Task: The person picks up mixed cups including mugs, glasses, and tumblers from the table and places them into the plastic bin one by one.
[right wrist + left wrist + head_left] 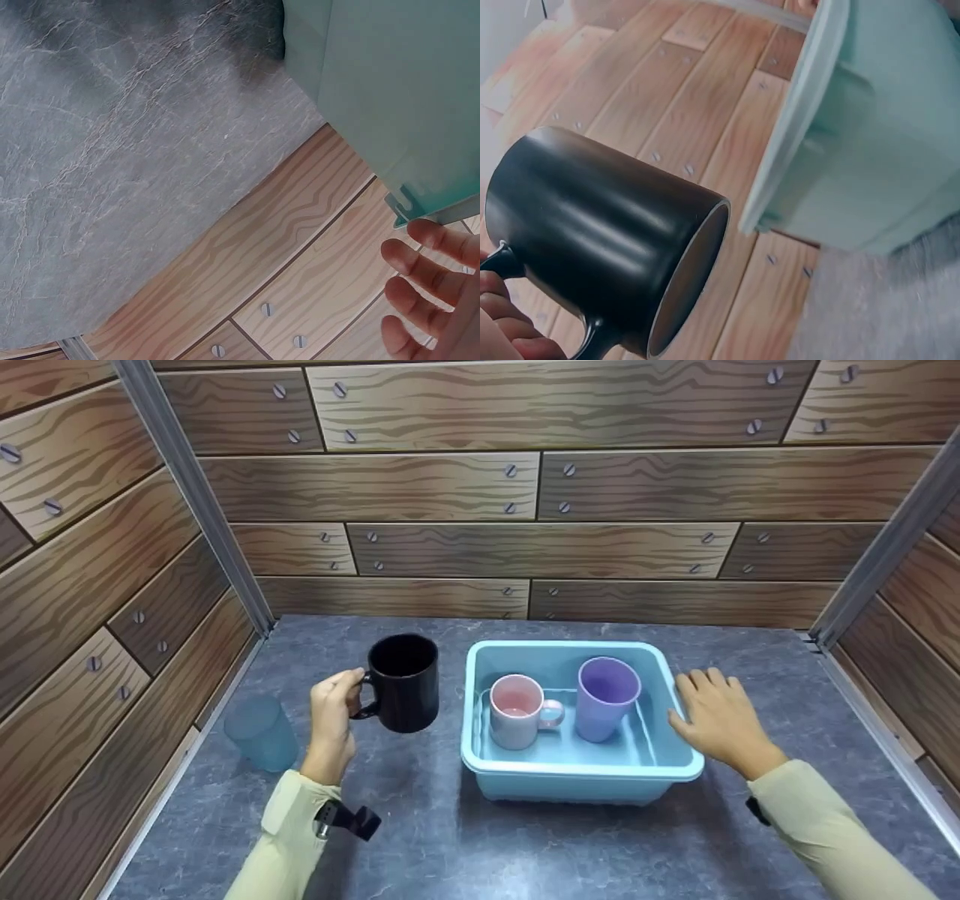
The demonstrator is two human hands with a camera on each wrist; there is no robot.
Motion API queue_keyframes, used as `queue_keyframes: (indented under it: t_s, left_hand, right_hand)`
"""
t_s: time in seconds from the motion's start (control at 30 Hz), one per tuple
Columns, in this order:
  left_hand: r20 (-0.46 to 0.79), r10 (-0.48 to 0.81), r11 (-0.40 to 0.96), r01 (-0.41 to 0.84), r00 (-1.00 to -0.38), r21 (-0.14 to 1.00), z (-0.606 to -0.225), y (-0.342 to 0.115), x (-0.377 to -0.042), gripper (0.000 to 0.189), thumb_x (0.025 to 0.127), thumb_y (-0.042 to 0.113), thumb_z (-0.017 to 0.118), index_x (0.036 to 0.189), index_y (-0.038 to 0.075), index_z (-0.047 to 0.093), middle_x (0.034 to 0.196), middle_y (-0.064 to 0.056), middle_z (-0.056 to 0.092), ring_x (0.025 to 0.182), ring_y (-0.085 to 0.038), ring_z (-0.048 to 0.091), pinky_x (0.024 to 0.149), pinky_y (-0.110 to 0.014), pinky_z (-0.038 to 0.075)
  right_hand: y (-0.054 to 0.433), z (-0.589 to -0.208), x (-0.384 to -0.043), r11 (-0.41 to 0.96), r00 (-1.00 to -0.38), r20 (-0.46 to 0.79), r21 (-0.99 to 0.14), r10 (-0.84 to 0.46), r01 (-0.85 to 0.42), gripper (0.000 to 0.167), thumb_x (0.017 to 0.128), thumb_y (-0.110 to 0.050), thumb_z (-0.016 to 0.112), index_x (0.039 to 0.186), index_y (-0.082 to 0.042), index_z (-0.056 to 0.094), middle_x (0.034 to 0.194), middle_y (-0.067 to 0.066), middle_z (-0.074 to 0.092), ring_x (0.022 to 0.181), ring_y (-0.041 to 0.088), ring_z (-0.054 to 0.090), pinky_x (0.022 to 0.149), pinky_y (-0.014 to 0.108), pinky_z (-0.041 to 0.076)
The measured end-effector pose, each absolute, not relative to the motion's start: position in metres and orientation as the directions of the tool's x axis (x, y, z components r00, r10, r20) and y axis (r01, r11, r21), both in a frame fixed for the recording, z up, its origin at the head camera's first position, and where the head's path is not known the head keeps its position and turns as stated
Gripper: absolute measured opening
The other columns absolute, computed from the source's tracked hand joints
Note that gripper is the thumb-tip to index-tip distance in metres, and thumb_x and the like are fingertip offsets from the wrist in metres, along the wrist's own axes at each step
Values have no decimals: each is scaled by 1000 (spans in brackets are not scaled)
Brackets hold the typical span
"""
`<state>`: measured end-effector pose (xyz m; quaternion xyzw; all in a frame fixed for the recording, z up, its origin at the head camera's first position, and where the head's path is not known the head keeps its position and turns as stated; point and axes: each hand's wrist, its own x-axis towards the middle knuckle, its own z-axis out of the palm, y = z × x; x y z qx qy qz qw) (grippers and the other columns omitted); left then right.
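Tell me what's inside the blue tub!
Inside the blue tub are a pink mug and a purple cup. Whatever is right under them is hidden, so I can't tell.

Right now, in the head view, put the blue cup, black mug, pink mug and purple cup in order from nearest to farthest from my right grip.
From your right grip:
1. Purple cup: in the tub, right half.
2. Pink mug: in the tub, left half.
3. Black mug: left of the tub, in your left grip.
4. Blue cup: far left.
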<state>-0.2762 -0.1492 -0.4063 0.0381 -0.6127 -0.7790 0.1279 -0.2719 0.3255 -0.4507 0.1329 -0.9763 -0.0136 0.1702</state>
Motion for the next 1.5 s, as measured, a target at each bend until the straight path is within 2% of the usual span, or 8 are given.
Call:
queue_keyframes:
  t_s: [0.53, 0.93, 1.5]
  left_hand:
    - [114, -111, -307, 143, -987, 941, -371, -101, -263, 44, 86, 6, 50, 47, 19, 33, 46, 14, 24, 46, -2, 22, 50, -19, 21]
    - [72, -50, -304, 84, -996, 949, -369, -60, -272, 42, 87, 12, 53, 47, 17, 38, 47, 10, 30, 45, -4, 24, 52, -20, 23]
    - [-30, 15, -313, -33, -999, 949, -368, -18, -278, 50, 85, 21, 63, 42, 18, 37, 43, 11, 28, 43, -5, 23, 50, -22, 24]
  right_hand:
    - [326, -451, -272, 962, -903, 332, 77, -272, -261, 46, 84, -32, 56, 113, 4, 53, 103, 23, 58, 95, 37, 50, 74, 50, 38]
    - [326, -451, -272, 955, -885, 361, 83, -294, -284, 41, 83, -30, 57, 108, 2, 53, 97, 20, 58, 91, 36, 51, 70, 49, 37]
    - [326, -452, -272, 956, -886, 359, 85, -292, -280, 42, 83, -31, 57, 108, 2, 53, 97, 20, 57, 91, 36, 51, 71, 50, 39]
